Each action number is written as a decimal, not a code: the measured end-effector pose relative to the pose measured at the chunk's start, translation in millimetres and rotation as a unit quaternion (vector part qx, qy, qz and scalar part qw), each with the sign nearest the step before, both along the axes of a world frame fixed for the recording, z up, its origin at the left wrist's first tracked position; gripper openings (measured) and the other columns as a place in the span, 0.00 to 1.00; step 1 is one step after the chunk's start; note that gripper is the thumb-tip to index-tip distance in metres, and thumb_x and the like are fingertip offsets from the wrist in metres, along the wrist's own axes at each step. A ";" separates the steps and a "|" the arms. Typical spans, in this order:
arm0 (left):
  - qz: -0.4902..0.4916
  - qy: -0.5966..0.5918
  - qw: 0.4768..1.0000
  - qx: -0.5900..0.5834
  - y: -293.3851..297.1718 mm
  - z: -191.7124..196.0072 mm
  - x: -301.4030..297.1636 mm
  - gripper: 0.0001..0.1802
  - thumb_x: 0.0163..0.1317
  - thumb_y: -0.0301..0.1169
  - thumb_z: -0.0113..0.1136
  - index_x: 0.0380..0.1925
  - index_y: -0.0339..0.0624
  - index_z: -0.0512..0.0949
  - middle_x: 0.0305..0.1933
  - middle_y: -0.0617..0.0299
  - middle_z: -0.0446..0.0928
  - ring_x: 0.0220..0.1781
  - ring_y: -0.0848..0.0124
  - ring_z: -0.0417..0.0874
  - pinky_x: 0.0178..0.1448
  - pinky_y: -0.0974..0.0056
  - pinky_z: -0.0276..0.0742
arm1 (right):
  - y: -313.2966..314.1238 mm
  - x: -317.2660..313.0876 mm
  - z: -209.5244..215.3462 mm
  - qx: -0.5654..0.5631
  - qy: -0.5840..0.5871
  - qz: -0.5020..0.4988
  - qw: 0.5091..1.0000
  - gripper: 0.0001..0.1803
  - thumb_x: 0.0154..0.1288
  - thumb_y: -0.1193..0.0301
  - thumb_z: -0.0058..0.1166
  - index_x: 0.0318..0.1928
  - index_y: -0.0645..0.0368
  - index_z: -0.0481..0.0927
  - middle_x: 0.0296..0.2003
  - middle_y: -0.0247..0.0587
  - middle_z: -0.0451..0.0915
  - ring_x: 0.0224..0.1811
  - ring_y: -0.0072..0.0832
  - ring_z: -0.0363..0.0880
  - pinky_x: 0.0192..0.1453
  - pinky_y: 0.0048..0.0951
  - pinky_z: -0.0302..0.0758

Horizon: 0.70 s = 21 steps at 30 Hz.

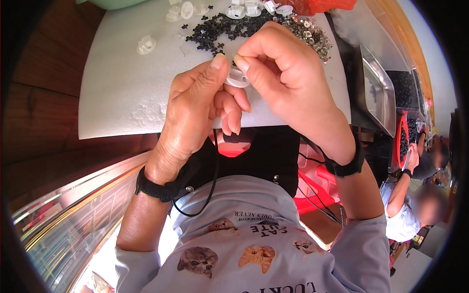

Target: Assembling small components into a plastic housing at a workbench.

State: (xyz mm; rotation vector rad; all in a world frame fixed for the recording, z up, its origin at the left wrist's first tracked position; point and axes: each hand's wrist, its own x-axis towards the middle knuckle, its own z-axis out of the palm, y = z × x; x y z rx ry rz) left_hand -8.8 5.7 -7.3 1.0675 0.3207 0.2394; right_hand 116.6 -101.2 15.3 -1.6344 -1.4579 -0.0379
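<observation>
The held disc (239,81) is white, pieces (209,32) near the white mat's (124,90) far edge black, the shirt (227,254) cat-patterned pale blue.

Small assembly workshop by the look of it, hand work. Evidence: loose components in bulk on the mat (117,93): black parts (207,34) heaped at its far side, metal bits (315,36) at its far right corner, white parts (146,45) scattered. Right of mat: steel tray (375,80), then red tray (405,118) of dark pieces, co-workers (399,219) beside it.
</observation>
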 end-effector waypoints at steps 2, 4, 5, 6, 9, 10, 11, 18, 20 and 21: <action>-0.002 0.003 1.000 -0.005 0.6 -0.5 -0.2 0.27 0.72 0.48 0.42 0.33 0.30 0.71 0.24 0.49 0.76 0.15 0.71 0.74 0.20 0.70 0.71 | -0.5 -2.8 1.7 0.005 -0.051 -0.010 0.999 0.05 0.59 0.83 0.52 0.32 0.62 0.73 0.26 0.35 0.69 0.23 0.24 0.69 0.27 0.24 0.66; -0.004 -0.003 1.000 -0.003 1.2 -2.5 -0.3 0.27 0.72 0.48 0.42 0.33 0.30 0.71 0.25 0.49 0.76 0.15 0.71 0.74 0.21 0.70 0.71 | -0.3 -4.1 0.8 0.008 -0.102 -0.019 0.995 0.05 0.57 0.84 0.53 0.31 0.62 0.73 0.26 0.38 0.68 0.22 0.29 0.69 0.26 0.26 0.66; -0.005 -0.002 1.000 -0.002 0.9 -2.6 -0.3 0.27 0.72 0.48 0.42 0.33 0.30 0.71 0.25 0.49 0.76 0.15 0.71 0.74 0.21 0.70 0.71 | -0.1 -4.5 0.2 0.007 -0.127 -0.032 0.991 0.06 0.52 0.81 0.54 0.29 0.60 0.71 0.27 0.38 0.69 0.23 0.34 0.71 0.25 0.31 0.68; -0.007 -0.006 1.000 -0.005 0.6 -2.7 -0.2 0.27 0.72 0.48 0.42 0.33 0.30 0.71 0.25 0.49 0.76 0.15 0.71 0.74 0.21 0.70 0.72 | -0.3 -4.8 -0.3 0.005 -0.151 -0.044 0.988 0.09 0.46 0.78 0.56 0.28 0.57 0.70 0.28 0.38 0.70 0.25 0.40 0.74 0.24 0.36 0.71; -0.010 -0.006 1.000 -0.008 0.2 -2.2 -0.4 0.26 0.72 0.47 0.42 0.32 0.30 0.71 0.25 0.49 0.76 0.16 0.71 0.74 0.21 0.70 0.72 | -2.9 -9.3 1.4 0.006 -0.137 -0.037 0.990 0.05 0.56 0.84 0.53 0.31 0.62 0.72 0.26 0.41 0.67 0.21 0.33 0.68 0.24 0.30 0.67; -0.010 -0.005 1.000 -0.008 0.1 -1.8 -0.5 0.26 0.72 0.47 0.42 0.32 0.30 0.71 0.25 0.49 0.77 0.16 0.71 0.74 0.21 0.70 0.72 | -3.1 -9.9 0.9 0.006 -0.135 -0.037 0.990 0.05 0.56 0.84 0.53 0.31 0.62 0.72 0.26 0.41 0.67 0.21 0.33 0.68 0.24 0.30 0.67; -0.010 -0.004 1.000 -0.009 0.0 -1.6 -0.2 0.26 0.72 0.47 0.42 0.32 0.30 0.71 0.25 0.49 0.77 0.16 0.71 0.74 0.21 0.70 0.72 | -3.4 -10.3 0.2 0.012 -0.135 -0.033 0.990 0.05 0.56 0.84 0.53 0.31 0.62 0.72 0.26 0.41 0.67 0.20 0.33 0.67 0.24 0.30 0.67; -0.012 -0.007 1.000 -0.011 1.2 -2.6 0.1 0.27 0.72 0.48 0.42 0.32 0.30 0.72 0.25 0.50 0.76 0.16 0.72 0.74 0.21 0.70 0.72 | -4.0 -5.8 -5.2 0.031 -0.082 -0.010 0.996 0.06 0.56 0.85 0.54 0.32 0.63 0.73 0.27 0.40 0.68 0.21 0.28 0.68 0.24 0.26 0.66; -0.014 -0.008 1.000 -0.015 0.9 -2.6 0.3 0.27 0.72 0.48 0.42 0.32 0.30 0.72 0.25 0.50 0.76 0.16 0.72 0.74 0.21 0.70 0.72 | -5.7 -4.1 -5.8 0.026 -0.034 -0.006 0.999 0.06 0.57 0.85 0.54 0.32 0.63 0.73 0.27 0.39 0.69 0.22 0.26 0.68 0.25 0.25 0.66; -0.011 -0.003 1.000 -0.011 0.0 -1.1 0.8 0.27 0.72 0.48 0.42 0.31 0.30 0.72 0.25 0.51 0.76 0.16 0.72 0.74 0.21 0.70 0.72 | -6.3 -3.5 -6.2 0.021 0.014 -0.002 1.000 0.06 0.57 0.85 0.53 0.32 0.63 0.73 0.27 0.38 0.69 0.22 0.24 0.69 0.25 0.23 0.65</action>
